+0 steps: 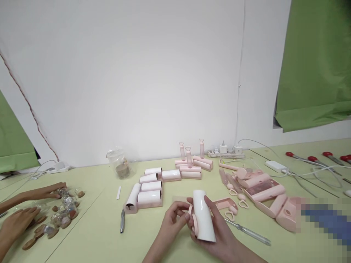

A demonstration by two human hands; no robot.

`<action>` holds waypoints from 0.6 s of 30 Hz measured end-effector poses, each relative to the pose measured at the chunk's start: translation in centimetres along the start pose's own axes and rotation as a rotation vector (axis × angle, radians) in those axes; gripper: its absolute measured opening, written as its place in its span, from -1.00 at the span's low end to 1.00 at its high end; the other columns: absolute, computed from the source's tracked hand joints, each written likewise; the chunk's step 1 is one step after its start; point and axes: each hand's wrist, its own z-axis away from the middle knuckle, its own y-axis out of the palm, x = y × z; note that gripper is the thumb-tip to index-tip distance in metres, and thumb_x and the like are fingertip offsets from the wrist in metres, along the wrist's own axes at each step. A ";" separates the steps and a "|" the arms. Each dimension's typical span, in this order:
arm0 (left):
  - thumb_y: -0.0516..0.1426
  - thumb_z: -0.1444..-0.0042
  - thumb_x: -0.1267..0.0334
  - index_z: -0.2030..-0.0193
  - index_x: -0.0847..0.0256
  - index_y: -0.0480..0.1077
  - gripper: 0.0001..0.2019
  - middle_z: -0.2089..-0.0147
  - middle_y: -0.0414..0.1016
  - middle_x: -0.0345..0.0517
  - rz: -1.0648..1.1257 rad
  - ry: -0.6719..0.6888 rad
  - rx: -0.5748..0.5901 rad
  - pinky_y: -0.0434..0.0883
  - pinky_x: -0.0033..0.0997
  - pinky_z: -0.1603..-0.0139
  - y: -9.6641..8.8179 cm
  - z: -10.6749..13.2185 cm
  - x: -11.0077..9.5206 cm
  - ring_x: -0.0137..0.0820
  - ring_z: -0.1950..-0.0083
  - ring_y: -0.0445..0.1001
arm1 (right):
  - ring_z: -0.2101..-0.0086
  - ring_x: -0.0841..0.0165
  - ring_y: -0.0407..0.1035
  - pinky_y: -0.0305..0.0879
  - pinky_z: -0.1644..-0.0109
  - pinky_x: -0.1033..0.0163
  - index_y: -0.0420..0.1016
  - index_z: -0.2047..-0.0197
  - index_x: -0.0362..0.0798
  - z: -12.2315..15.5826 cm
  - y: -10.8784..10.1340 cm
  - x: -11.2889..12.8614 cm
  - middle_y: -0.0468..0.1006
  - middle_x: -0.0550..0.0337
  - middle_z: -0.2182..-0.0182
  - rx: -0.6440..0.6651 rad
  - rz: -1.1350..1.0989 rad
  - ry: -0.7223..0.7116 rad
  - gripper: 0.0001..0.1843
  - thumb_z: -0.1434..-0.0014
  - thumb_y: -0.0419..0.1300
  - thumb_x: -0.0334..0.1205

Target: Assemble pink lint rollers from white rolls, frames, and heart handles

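At the front middle, a glossy white curved shell (203,215), like a half tube, is held tilted between both hands. My right hand (219,233) wraps round its right side and underside, fingers closed. On the shell's left side sits a pink plastic piece (194,221) with a rounded edge. My left hand (177,219) pinches this pink piece between thumb and fingers. Just behind lies a pink tray-like part (223,204) with a heart-shaped ring (229,216) near it. A screwdriver with a clear handle (253,234) rests to the right of my right hand.
White-shelled pink units (149,197) stand left of centre, near a metal tool (122,221). Pink parts (268,193) are heaped at right. Small pink bottles (188,157) and a power strip (226,154) line the wall. Another person's hands (26,219) handle small bagged items at left.
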 end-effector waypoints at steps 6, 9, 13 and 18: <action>0.11 -0.01 0.08 0.04 0.10 0.34 -0.64 -0.01 0.35 -0.09 0.181 -0.051 -0.193 0.25 -0.34 -0.02 -1.0 0.1 -0.6 -0.27 0.01 0.35 | 0.59 0.45 0.33 0.25 0.53 0.32 0.29 0.02 -0.02 0.7 0.7 -1.1 0.51 0.07 0.37 -0.035 0.181 0.090 -0.49 -0.07 0.02 0.15; 0.04 -0.07 0.07 0.08 0.12 0.40 -0.68 0.03 0.37 -0.10 0.081 -0.074 -0.056 0.18 -0.34 -0.09 -0.8 0.5 -1.4 -0.27 -0.03 0.30 | 0.68 0.45 0.28 0.21 0.62 0.35 0.34 0.11 -0.02 0.6 0.3 -1.8 0.46 0.21 0.60 -0.126 0.260 0.227 -0.49 -0.04 0.02 0.19; -0.05 -0.12 0.02 0.03 0.14 0.37 -0.61 0.11 0.36 -0.09 0.016 -0.128 0.019 0.20 -0.32 -0.07 -0.2 0.9 -2.0 -0.29 0.03 0.30 | 0.69 0.48 0.25 0.17 0.64 0.41 0.40 0.30 -0.08 0.3 -0.1 -2.1 0.42 0.22 0.68 -0.200 0.306 0.286 -0.52 -0.02 0.03 0.19; -0.04 -0.09 -0.03 -0.03 0.14 0.32 -0.56 0.07 0.33 -0.08 0.056 -0.153 0.059 0.35 -0.35 0.11 0.0 1.0 -2.0 -0.29 0.09 0.32 | 0.70 0.51 0.25 0.17 0.65 0.43 0.36 0.62 -0.20 0.3 0.4 -1.9 0.35 0.21 0.73 -0.261 0.368 0.371 -0.37 0.03 -0.01 0.28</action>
